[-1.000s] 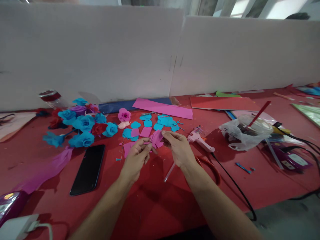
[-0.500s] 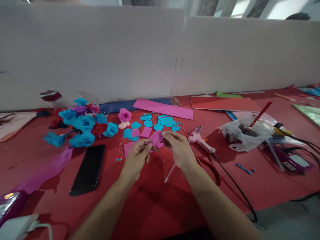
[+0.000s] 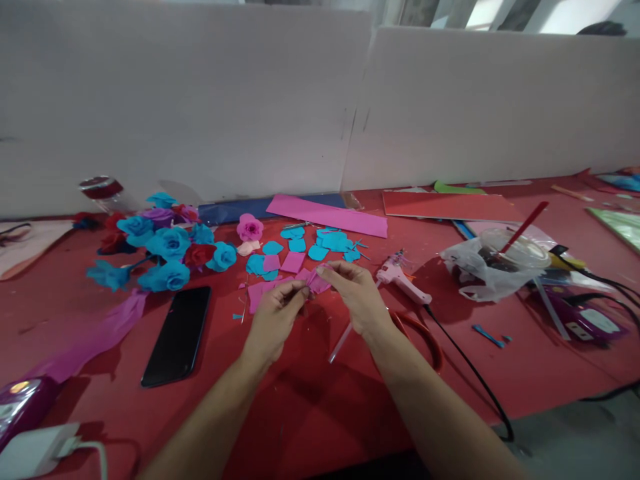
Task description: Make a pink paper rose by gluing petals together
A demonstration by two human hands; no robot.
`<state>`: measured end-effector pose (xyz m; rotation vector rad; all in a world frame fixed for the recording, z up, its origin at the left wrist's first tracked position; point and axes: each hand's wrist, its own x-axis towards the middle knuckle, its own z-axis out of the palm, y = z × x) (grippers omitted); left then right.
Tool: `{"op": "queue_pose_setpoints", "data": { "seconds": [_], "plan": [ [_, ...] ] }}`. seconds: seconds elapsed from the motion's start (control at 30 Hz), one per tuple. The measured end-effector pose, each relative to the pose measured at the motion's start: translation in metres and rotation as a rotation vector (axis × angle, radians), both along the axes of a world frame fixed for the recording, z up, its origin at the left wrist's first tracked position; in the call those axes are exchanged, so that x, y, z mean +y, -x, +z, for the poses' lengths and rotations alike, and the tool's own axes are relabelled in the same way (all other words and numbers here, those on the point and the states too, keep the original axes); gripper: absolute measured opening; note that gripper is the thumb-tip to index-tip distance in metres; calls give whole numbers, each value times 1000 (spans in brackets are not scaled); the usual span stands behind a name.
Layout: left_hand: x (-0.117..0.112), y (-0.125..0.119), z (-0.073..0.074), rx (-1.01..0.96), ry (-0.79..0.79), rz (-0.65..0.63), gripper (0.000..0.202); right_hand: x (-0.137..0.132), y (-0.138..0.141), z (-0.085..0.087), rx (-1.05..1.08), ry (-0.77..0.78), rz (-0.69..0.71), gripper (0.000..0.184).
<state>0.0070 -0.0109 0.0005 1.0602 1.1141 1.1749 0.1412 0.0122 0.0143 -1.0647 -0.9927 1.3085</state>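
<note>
Pink paper piece [image 3: 316,281] sits just above the red table [image 3: 320,400], mid-scene, caught between both hands with its long axis running left-right. Left hand [image 3: 274,319] pinches the left end, fingertips closed tight. Right hand [image 3: 359,298] pinches the right end, thumb and forefinger closed on it, equally near. A thin white stick [image 3: 340,344] slants near-left from under the right palm. Cut petals [image 3: 330,241] lie just beyond, glue gun [image 3: 403,280] to the right, phone [image 3: 177,335] to the left.

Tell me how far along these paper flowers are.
Done: a pile of finished flowers and one pink rose lie at left. In hand: the left hand and right hand pinch a pink petal piece. Left: cut blue petals and pink pieces lie loose, unassembled, by the glue gun.
</note>
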Motion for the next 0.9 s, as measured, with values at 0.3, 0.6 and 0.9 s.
{"op": "queue_pose_setpoints", "data": {
  "seconds": [0.3,0.6,0.9],
  "plan": [
    [7,11,-2,-172,211,36,16,-2,-3,0,-64,9,40,12],
    [6,14,3,-152,225,-109,15,-2,-4,2,-48,-13,137,8],
    [5,15,8,-170,173,-129,10,-4,-2,5,-57,-38,119,13]
  ]
}}
